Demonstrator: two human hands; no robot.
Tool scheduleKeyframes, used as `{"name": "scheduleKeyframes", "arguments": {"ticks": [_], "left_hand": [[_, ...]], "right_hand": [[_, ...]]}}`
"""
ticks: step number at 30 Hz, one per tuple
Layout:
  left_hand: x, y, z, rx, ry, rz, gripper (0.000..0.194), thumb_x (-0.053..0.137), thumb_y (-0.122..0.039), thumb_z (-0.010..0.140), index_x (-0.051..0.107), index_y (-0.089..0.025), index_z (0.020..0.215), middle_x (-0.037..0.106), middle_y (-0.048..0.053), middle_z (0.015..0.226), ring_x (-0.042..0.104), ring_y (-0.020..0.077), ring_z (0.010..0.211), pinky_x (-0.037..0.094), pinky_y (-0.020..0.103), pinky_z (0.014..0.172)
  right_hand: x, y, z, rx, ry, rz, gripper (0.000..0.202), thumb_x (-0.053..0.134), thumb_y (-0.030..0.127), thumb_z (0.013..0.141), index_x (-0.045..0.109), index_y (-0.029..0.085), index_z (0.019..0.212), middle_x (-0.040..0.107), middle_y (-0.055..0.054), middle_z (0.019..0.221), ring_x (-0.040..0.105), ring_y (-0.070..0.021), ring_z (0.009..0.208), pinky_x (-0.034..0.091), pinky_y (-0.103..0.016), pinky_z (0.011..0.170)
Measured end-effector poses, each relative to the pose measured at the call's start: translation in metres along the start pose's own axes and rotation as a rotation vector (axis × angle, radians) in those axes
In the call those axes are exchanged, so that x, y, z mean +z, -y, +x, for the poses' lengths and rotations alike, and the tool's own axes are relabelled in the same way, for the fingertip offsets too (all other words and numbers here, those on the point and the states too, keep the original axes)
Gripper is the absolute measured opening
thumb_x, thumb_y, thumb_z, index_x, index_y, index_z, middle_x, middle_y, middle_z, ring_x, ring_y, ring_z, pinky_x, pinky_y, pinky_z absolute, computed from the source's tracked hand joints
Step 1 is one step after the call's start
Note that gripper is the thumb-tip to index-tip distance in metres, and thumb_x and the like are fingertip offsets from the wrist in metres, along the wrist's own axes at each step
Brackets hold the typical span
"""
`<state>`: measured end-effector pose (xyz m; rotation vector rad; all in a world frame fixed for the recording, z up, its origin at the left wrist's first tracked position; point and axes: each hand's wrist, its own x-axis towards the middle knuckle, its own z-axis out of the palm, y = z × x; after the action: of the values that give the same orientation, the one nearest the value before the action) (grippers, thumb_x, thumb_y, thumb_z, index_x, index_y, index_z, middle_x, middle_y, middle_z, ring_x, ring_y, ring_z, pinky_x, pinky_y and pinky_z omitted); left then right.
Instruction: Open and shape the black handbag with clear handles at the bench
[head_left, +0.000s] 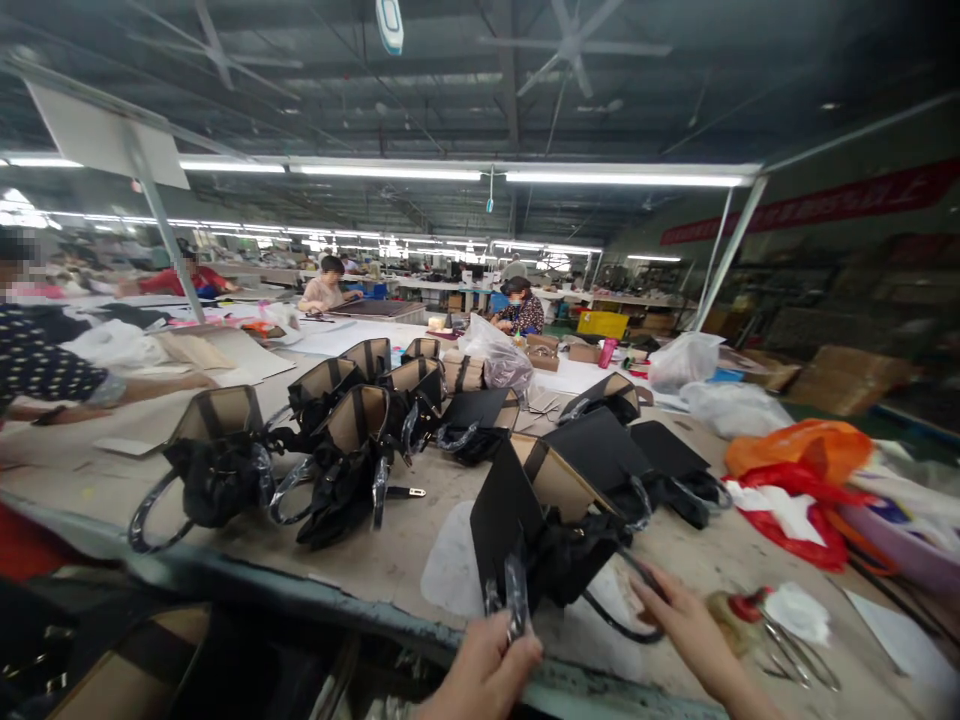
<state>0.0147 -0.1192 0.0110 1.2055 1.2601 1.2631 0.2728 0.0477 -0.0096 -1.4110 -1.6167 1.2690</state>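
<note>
Your left hand [484, 670] pinches the wrapped handle [516, 598] of the black handbag [540, 530] lying on the worktable [420, 520] just above it. Your right hand [686, 625], fingers loosely spread, touches the bag's other handle loop; the bag sits between and just beyond both hands, its open mouth stuffed with dark wrapping. Beside your right hand lie scissors [795, 650]. Beyond your left hand, more open bags [352, 440] stand in rows, each holding black stuffing. Farther right, plastic bags [795, 470] lie heaped.
</note>
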Motion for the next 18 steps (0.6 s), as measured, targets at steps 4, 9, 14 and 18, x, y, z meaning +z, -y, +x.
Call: {"name": "scheduleKeyframes", "arguments": {"ticks": [4,9,14,18], "left_hand": [[-0.077,-0.085,0.041,-0.018,-0.255,-0.339,0.040,0.064,-0.047,0.080,0.050,-0.016,0.060,0.033,-0.009,0.044,0.029,0.0036,0.039,0.030,0.017,0.042],[-0.152,-0.170,0.082,-0.236,-0.142,-0.518,0.034,0.046,-0.034,0.095,0.047,-0.014,0.067,0.020,-0.013,0.044,0.020,0.0001,0.030,0.032,0.014,0.038],[-0.127,-0.201,0.073,-0.271,-0.095,-0.547,0.033,0.036,-0.024,0.099,0.050,-0.012,0.071,0.023,-0.011,0.049,0.027,-0.0017,0.032,0.035,0.011,0.041],[-0.093,-0.223,0.054,-0.088,0.033,-0.562,0.025,0.037,-0.022,0.098,0.055,-0.011,0.084,0.026,-0.008,0.055,0.032,-0.0003,0.038,0.039,0.013,0.046]], "right_hand": [[-0.026,0.068,-0.008,-0.120,-0.012,0.414,0.061,0.074,0.047,0.069,0.056,0.020,0.121,0.034,0.009,0.053,0.028,-0.0060,0.044,0.025,-0.019,0.040],[-0.088,0.141,-0.003,-0.067,0.014,0.468,0.041,0.077,0.034,0.067,0.066,0.018,0.103,0.039,0.007,0.057,0.021,-0.0018,0.043,0.012,-0.016,0.037],[-0.099,0.160,-0.017,-0.069,0.010,0.455,0.026,0.067,0.025,0.076,0.067,0.014,0.100,0.049,0.003,0.061,0.025,-0.0007,0.043,0.013,-0.016,0.038],[-0.089,0.165,-0.033,-0.201,-0.004,0.417,0.031,0.069,0.027,0.072,0.070,0.014,0.100,0.053,0.001,0.063,0.029,-0.0011,0.042,0.017,-0.017,0.037]]}}
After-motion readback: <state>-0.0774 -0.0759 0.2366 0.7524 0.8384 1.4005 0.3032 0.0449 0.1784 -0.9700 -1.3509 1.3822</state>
